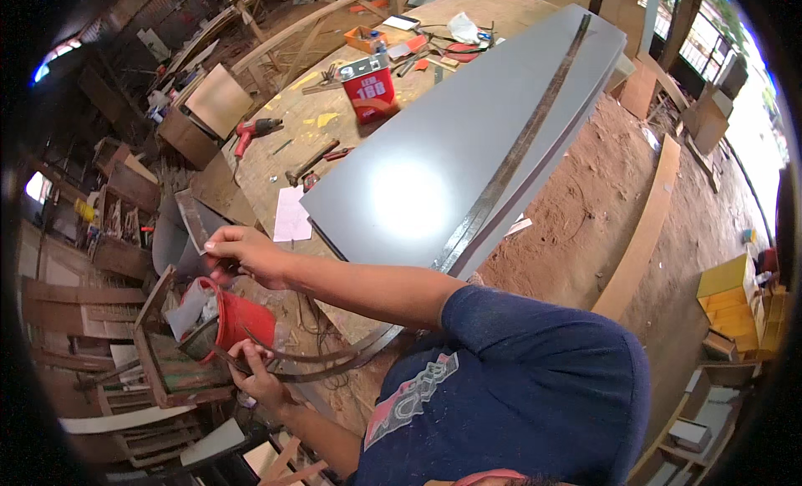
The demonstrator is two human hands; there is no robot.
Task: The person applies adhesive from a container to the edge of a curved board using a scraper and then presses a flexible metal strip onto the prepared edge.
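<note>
Off the panel edge (327,223) (gap between), the right hand (251,256) pinches a strip (192,219).

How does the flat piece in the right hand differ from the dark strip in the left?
Length: the flat piece is short; the dark strip is much longer.
Shape: the flat piece looks nearly straight, while the dark strip bends in a curve.
Colour: the flat piece is mostly greyish brown, the dark strip darker.
Shared: both are narrow and hand-held, one by the right hand, the other by the left hand.
</note>
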